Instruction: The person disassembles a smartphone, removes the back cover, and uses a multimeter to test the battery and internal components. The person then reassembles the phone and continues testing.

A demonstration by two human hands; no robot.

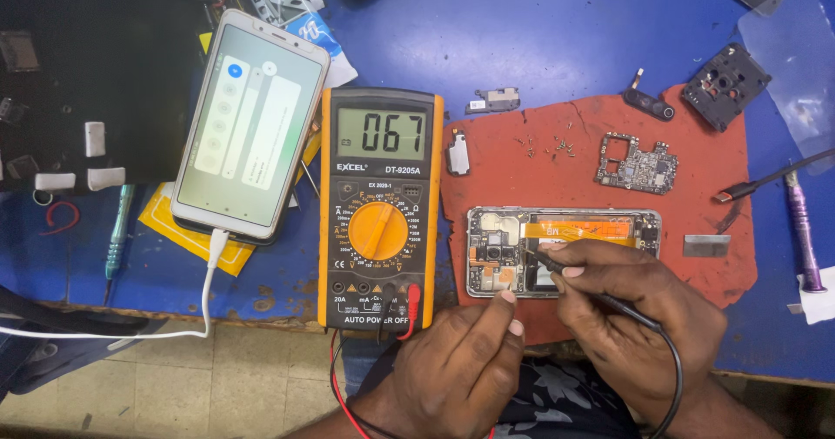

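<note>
An opened phone [600, 230] with its back off lies on a red mat [513, 178], its orange flex cable and camera module exposed. My right hand [635, 317] grips a black test probe [544, 259] and touches its tip to the phone's board. My left hand [465, 361] pinches a second probe near the phone's lower left corner; its tip is hidden by my fingers. An orange digital multimeter [379, 208] stands left of the mat, display lit, red and black leads plugged into its base.
A white phone [250, 126] with a lit screen and white cable lies left of the meter. On the mat sit a bare circuit board [635, 162], loose screws [548, 146] and metal covers. A purple screwdriver [800, 230] and black cable lie at the right.
</note>
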